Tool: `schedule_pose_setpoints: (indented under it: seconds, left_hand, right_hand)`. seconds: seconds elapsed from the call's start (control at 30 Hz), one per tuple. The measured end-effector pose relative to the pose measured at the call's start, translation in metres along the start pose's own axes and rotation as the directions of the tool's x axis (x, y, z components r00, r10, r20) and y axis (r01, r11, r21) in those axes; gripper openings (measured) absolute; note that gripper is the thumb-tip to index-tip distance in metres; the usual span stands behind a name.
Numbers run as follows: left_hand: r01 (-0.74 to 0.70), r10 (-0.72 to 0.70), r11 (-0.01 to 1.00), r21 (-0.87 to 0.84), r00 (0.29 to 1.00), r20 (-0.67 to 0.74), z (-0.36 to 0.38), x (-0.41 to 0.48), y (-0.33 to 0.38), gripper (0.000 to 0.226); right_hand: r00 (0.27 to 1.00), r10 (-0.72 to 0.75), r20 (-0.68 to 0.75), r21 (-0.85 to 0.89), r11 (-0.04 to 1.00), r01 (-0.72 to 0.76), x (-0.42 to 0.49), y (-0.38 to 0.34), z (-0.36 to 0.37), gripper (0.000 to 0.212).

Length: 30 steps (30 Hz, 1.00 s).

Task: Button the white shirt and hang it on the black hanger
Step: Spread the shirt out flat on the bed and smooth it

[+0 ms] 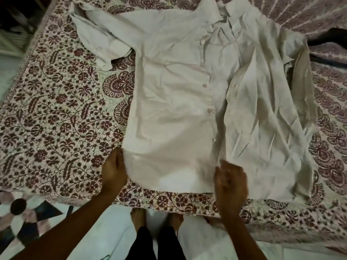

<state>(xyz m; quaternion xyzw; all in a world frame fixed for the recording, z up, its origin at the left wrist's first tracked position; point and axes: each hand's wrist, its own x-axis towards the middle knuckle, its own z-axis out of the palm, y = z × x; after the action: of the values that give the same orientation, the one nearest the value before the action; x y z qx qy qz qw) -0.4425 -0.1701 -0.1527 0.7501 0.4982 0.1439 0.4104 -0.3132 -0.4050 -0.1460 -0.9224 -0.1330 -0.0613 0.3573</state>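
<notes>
- While both arms reach down over the near edge of the bed, the left hand has hold of the shirt at its lower left corner: the fingers curl in against the hem, and the cloth bunches slightly there.
- Set lower and further right, the right hand lies on the hem where the two front panels meet. Its fingers are bent, with one fingertip raised at the cloth's edge. The hand is blurred, so whether it pinches the cloth or only rests on it cannot be told.
- Between the hands the hem runs along the bed's near edge, just above the border of the sheet.
- The shirt is white and lies front up and open on the sheet, its collar at the far side.
- Its left panel lies fairly flat, with a row of buttons running down its inner edge.
- Its right panel is creased and rumpled, and its inner edge stands apart from the button row through the middle of the shirt.
- One sleeve is folded and crumpled at the upper left, resting on the sheet.
- The sheet is pale with a dark red flower and leaf print, and it covers the whole bed.
- Below the bed's edge, two bare feet stand on a pale floor.
</notes>
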Motion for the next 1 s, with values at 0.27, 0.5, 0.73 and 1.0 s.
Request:
schedule_pose_setpoints:
  seconds: [0.27,0.5,0.73,1.0]
  left_hand:
    - [0.173,-0.167,0.985,-0.019,0.97,0.177,0.004,-0.018,-0.019,0.009]
    - [0.193,-0.183,0.977,0.092,0.978,-0.104,0.017,-0.028,-0.017,0.03]
    - [0.342,-0.339,0.939,-0.038,0.901,-0.27,0.027,-0.023,-0.012,0.035]
    - [0.386,-0.352,0.911,0.147,0.912,-0.212,0.025,-0.023,-0.018,0.032]
  right_hand:
    - [0.669,0.64,-0.379,0.065,0.739,-0.67,0.05,0.093,-0.048,0.054]
    - [0.673,0.714,-0.194,-0.051,0.677,-0.734,0.069,0.121,-0.063,0.05]
    - [0.715,0.696,-0.071,-0.085,0.71,-0.7,0.092,0.129,-0.099,0.037]
    - [0.658,0.752,0.041,0.051,0.656,-0.753,0.083,0.152,-0.116,0.05]
